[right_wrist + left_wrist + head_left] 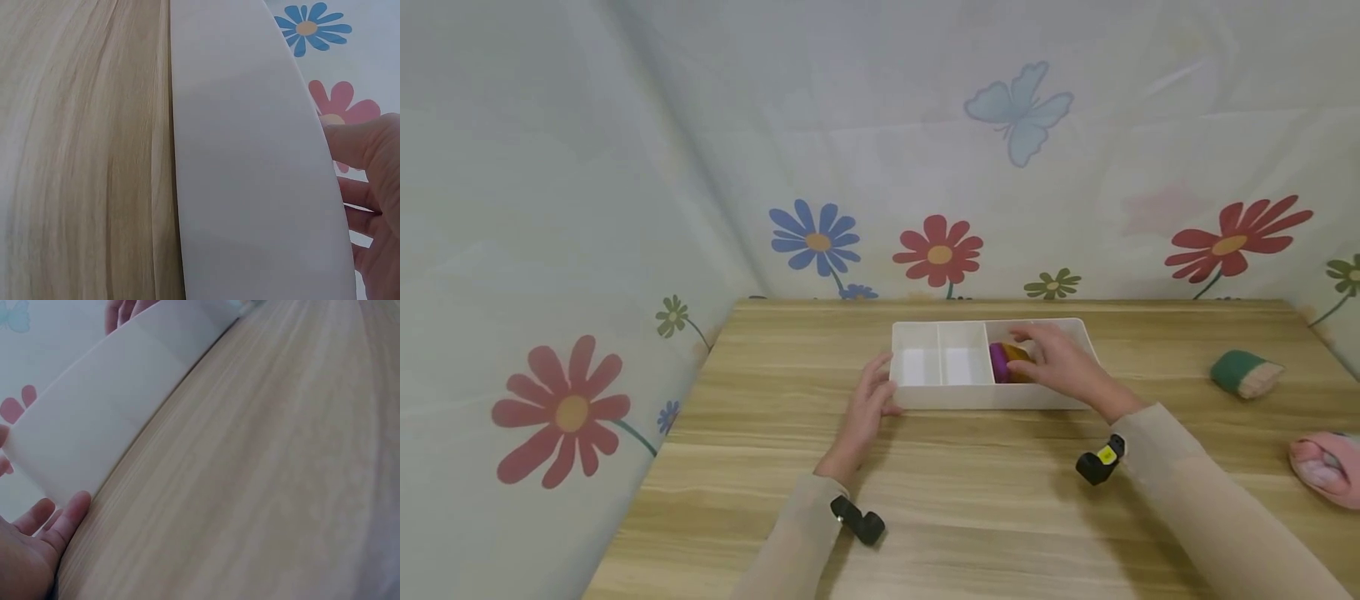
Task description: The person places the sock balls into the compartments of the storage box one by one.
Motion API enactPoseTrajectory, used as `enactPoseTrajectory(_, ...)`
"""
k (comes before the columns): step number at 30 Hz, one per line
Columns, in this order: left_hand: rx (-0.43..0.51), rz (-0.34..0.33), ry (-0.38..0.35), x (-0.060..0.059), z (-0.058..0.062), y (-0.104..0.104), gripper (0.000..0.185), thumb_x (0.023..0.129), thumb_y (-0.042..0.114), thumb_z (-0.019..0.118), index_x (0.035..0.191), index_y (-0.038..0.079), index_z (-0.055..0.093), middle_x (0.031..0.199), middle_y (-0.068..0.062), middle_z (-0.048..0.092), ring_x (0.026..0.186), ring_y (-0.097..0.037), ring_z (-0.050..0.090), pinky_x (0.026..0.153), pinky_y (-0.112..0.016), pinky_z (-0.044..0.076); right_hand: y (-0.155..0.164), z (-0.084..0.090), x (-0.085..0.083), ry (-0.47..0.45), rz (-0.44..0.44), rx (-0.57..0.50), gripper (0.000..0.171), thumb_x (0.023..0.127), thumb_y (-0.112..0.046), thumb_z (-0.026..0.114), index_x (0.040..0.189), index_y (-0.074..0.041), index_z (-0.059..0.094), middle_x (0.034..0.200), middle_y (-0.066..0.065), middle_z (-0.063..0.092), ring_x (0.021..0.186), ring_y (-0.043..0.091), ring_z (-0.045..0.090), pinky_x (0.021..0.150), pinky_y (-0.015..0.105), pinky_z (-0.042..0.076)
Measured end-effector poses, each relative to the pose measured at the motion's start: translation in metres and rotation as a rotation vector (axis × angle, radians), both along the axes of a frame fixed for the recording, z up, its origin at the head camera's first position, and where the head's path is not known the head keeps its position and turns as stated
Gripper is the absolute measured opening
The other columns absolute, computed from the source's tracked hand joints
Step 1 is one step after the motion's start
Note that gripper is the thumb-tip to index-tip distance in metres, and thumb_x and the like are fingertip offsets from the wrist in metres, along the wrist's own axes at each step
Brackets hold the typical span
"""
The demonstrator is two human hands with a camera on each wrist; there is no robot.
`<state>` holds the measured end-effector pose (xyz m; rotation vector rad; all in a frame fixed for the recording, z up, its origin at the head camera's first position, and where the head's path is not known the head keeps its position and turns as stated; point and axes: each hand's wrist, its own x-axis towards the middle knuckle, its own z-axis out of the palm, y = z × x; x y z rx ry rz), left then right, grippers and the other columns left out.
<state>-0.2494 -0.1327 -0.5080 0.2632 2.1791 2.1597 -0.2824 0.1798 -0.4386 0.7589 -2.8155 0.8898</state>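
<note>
Left hand [867,407] spread against tray [977,397], right hand [1062,360] gripping bicolored item [1001,363]

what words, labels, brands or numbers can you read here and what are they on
No text can be read for certain.
Yellow label on the black wrist device at the right sleeve: any mark is too small and blurred to read.
White box: no lettering on the sides that show.
Backdrop: pictures only, such as flowers and a butterfly; no writing seen.
</note>
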Motion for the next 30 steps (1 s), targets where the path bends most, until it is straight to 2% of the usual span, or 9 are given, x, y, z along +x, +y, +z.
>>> enactPoseTrajectory(4, -0.001, 0.008, -0.008, 0.000, 0.001, -0.001, 0.048, 0.097, 0.020, 0.044, 0.143, 0.020, 0.033, 0.130, -0.022, 0.040, 0.103, -0.030, 0.051, 0.077, -0.040, 0.053, 0.005, 0.002, 0.003, -0.011, -0.002, -0.036, 0.053, 0.083, -0.018, 0.071, 0.127, 0.004, 0.051, 0.115, 0.020, 0.059, 0.074, 0.024, 0.048, 0.066, 0.037, 0.045)
enactPoseTrajectory(6, 0.006, 0.008, -0.017, 0.000, 0.003, -0.002, 0.048, 0.097, 0.018, 0.044, 0.144, 0.019, 0.033, 0.130, -0.023, 0.040, 0.104, -0.031, 0.051, 0.078, -0.044, 0.052, 0.007, 0.004, 0.004, -0.023, -0.010, -0.043, 0.054, 0.084, -0.019, 0.070, 0.128, 0.002, 0.050, 0.117, 0.020, 0.057, 0.073, 0.021, 0.047, 0.064, 0.033, 0.045)
enactPoseTrajectory(10, 0.026, -0.011, -0.023, 0.000, 0.009, -0.003, 0.048, 0.098, 0.014, 0.043, 0.144, 0.014, 0.031, 0.131, -0.027, 0.038, 0.106, -0.037, 0.049, 0.082, -0.052, 0.049, 0.011, 0.008, 0.007, -0.039, -0.025, -0.054, 0.053, 0.085, -0.018, 0.069, 0.130, 0.001, 0.048, 0.118, 0.020, 0.055, 0.077, 0.023, 0.048, 0.066, 0.034, 0.049)
enactPoseTrajectory(12, 0.025, -0.020, -0.018, 0.003, 0.016, -0.002, 0.048, 0.098, 0.012, 0.042, 0.144, 0.011, 0.030, 0.131, -0.029, 0.037, 0.107, -0.038, 0.048, 0.082, -0.054, 0.048, 0.013, 0.009, 0.009, -0.040, -0.026, -0.065, 0.052, 0.085, -0.017, 0.068, 0.129, 0.002, 0.048, 0.116, 0.021, 0.055, 0.079, 0.025, 0.049, 0.068, 0.036, 0.050)
enactPoseTrajectory(17, 0.009, -0.016, -0.010, 0.012, 0.032, 0.000, 0.048, 0.097, 0.010, 0.041, 0.143, 0.007, 0.030, 0.129, -0.030, 0.038, 0.105, -0.036, 0.049, 0.082, -0.054, 0.048, 0.016, 0.010, 0.011, -0.031, -0.032, -0.091, 0.053, 0.084, -0.015, 0.069, 0.128, 0.004, 0.048, 0.114, 0.022, 0.054, 0.088, 0.031, 0.049, 0.079, 0.048, 0.049)
enactPoseTrajectory(20, 0.011, -0.009, -0.012, 0.014, 0.033, 0.001, 0.048, 0.097, 0.009, 0.041, 0.143, 0.008, 0.031, 0.129, -0.028, 0.038, 0.104, -0.034, 0.050, 0.083, -0.053, 0.048, 0.019, 0.010, 0.013, -0.015, -0.032, -0.106, 0.053, 0.083, -0.012, 0.070, 0.129, 0.003, 0.048, 0.115, 0.021, 0.054, 0.090, 0.031, 0.049, 0.079, 0.047, 0.050)
enactPoseTrajectory(24, 0.017, -0.014, -0.015, 0.013, 0.031, 0.001, 0.048, 0.097, 0.009, 0.041, 0.143, 0.007, 0.030, 0.130, -0.029, 0.038, 0.106, -0.036, 0.049, 0.083, -0.054, 0.048, 0.024, 0.009, 0.016, 0.015, -0.020, -0.115, 0.052, 0.083, -0.009, 0.070, 0.129, 0.002, 0.049, 0.112, 0.019, 0.056, 0.086, 0.029, 0.049, 0.068, 0.039, 0.049)
enactPoseTrajectory(26, 0.028, -0.020, -0.022, 0.009, 0.024, 0.000, 0.048, 0.097, 0.009, 0.042, 0.144, 0.008, 0.030, 0.132, -0.029, 0.037, 0.108, -0.038, 0.048, 0.083, -0.055, 0.047, 0.027, 0.008, 0.017, 0.026, -0.021, -0.116, 0.051, 0.083, -0.008, 0.069, 0.128, 0.003, 0.049, 0.109, 0.018, 0.056, 0.085, 0.029, 0.048, 0.066, 0.039, 0.047)
enactPoseTrajectory(30, 0.035, -0.021, -0.027, 0.002, 0.010, 0.000, 0.048, 0.097, 0.012, 0.043, 0.144, 0.012, 0.031, 0.133, -0.028, 0.037, 0.109, -0.037, 0.048, 0.082, -0.054, 0.048, 0.033, 0.007, 0.021, 0.027, -0.037, -0.131, 0.048, 0.083, -0.008, 0.069, 0.126, 0.004, 0.051, 0.108, 0.018, 0.057, 0.092, 0.031, 0.048, 0.075, 0.046, 0.047)
